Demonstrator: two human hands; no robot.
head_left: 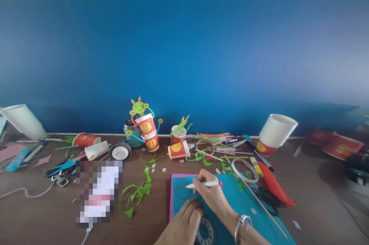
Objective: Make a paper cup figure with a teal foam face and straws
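Note:
My right hand (212,198) is closed round a white marker pen (212,184) with a red end. Its tip is at the upper left of a blue sheet of paper (227,195), beside a drawn round outline (179,195) with smaller circles inside. My left hand (183,224) lies palm down on the sheet's lower left, just below the drawing, fingers stretched forward and holding nothing. A grey ring-shaped roll (211,231) rests on the paper by that hand, partly covered by it. Purple paper (172,202) shows under the blue sheet's left edge.
Stacked paper cups (151,142) with a green paper face stand at the back, near a tipped cup (178,150). Green scraps (138,191) lie left of the paper. A thin stick (268,214), tape roll (245,172) and red piece (275,187) lie right. A pixelated object (99,195) sits left.

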